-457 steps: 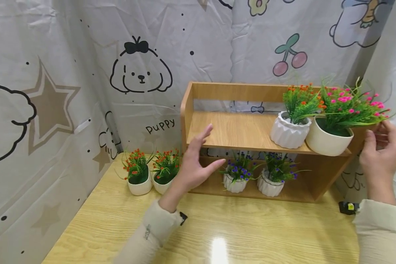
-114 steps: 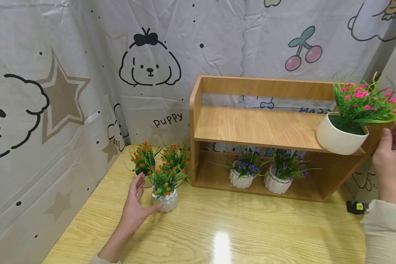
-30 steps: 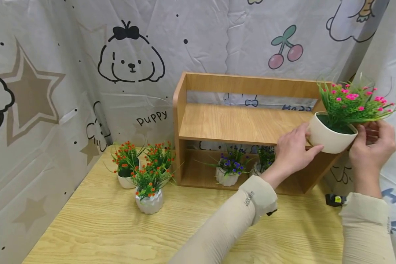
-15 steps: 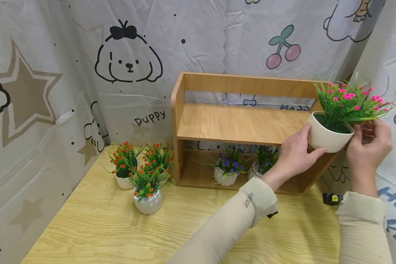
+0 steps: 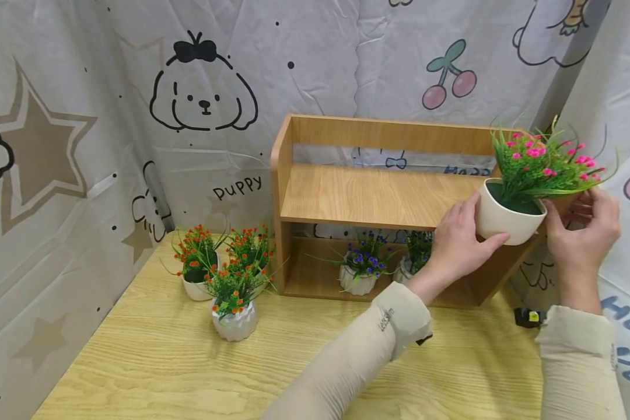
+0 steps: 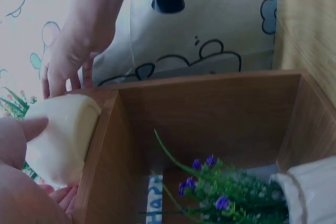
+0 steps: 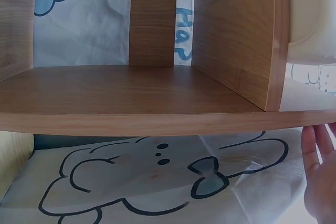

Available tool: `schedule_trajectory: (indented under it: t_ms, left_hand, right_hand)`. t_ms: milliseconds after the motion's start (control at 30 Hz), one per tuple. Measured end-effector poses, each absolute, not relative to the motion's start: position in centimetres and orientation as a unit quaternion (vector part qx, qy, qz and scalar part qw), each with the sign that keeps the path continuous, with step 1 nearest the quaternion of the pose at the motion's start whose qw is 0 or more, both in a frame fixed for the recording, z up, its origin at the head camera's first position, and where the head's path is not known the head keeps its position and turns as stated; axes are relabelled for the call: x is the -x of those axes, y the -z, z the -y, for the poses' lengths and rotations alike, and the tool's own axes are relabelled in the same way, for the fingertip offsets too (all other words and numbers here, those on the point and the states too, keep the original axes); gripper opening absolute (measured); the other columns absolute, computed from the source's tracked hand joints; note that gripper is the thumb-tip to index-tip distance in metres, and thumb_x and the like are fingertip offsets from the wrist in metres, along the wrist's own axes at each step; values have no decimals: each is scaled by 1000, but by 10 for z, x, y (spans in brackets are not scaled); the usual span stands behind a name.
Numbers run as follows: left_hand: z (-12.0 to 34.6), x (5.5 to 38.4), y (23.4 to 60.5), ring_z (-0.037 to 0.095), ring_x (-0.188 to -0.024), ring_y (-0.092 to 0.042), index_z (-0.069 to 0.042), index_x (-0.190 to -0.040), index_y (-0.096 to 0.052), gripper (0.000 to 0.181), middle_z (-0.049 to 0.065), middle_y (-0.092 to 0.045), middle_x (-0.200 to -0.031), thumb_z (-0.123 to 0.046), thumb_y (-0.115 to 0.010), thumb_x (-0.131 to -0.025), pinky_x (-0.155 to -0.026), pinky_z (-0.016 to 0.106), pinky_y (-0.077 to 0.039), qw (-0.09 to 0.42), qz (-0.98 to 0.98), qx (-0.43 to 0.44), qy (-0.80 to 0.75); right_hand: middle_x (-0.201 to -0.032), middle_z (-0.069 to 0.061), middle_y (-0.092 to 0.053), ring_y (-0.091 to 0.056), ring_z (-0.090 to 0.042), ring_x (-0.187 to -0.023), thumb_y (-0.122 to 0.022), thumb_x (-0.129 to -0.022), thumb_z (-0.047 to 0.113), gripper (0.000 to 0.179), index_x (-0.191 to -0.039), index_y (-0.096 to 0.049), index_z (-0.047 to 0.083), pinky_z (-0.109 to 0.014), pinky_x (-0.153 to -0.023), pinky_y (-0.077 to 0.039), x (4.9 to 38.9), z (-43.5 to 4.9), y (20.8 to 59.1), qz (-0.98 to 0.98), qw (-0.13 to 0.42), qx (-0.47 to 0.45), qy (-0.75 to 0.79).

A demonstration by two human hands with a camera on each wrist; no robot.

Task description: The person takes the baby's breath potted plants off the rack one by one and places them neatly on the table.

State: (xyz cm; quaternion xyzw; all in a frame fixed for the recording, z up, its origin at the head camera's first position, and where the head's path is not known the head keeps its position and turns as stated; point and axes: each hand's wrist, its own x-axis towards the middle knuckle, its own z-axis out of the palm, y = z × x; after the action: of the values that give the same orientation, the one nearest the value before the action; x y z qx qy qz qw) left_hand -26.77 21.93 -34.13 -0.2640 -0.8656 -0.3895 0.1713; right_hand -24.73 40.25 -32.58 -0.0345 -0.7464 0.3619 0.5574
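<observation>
My left hand (image 5: 459, 242) grips a smooth cream flowerpot (image 5: 510, 223) of artificial pink flowers (image 5: 541, 157), thumb across its front. The pot is at the right end of the upper shelf, overlapping the board's front edge. In the left wrist view the pot (image 6: 58, 145) lies against the wooden board. My right hand (image 5: 585, 239) holds the right side panel of the wooden shelf unit (image 5: 367, 192), thumb in front and fingers outside. Those fingers (image 7: 311, 148) show against the panel's outer face in the right wrist view. Leaves partly cover them.
Two white ribbed pots of purple flowers stand on the lower shelf; my left arm partly hides the right one (image 5: 405, 271). At the table's left, a white ribbed pot (image 5: 234, 324) of orange flowers stands before two cream pots with similar flowers. Printed curtains (image 5: 315, 87) surround the table.
The ribbed orange-flowered pot has gone from the upper shelf to the table's left. My left hand has since taken hold of the pink-flowered pot and shifted it slightly left. My right hand stays at the panel.
</observation>
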Motion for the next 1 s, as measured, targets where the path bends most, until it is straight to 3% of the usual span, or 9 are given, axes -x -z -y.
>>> schedule_trajectory:
  t_ms: [167,333,567,1000]
  left_hand:
    - [-221,268,342,3,-129,-51,-23,-161,-31,104,-9,-51,-147,-66,-79,-80,-102,14,-43,193,872,245,378]
    - [-226,267,345,5,-130,-51,-18,-162,-25,118,-8,-49,-153,-68,-84,-73,-105,14,-42,234,877,215,359]
    - [-223,270,350,6,-123,-55,-15,-158,-34,111,-7,-57,-145,-67,-84,-74,-99,12,-43,271,875,216,338]
    - [-197,269,350,7,-130,-54,-16,-160,-31,106,-7,-57,-147,-57,-85,-79,-105,14,-42,231,860,255,376]
  right_hand:
    - [-102,27,-50,-53,15,-84,-85,-80,21,54,-132,-70,21,-3,-75,-44,242,-393,321,737,554,21,-387]
    - [-102,27,-49,-52,12,-86,-90,-75,22,64,-135,-69,25,-5,-77,-43,243,-394,323,739,548,14,-393]
    - [-104,24,-50,-53,12,-83,-91,-74,18,66,-136,-68,23,-5,-76,-44,240,-388,322,740,540,1,-401]
    - [-108,24,-50,-54,12,-88,-87,-79,16,70,-143,-62,19,-6,-81,-45,250,-410,331,741,538,30,-401]
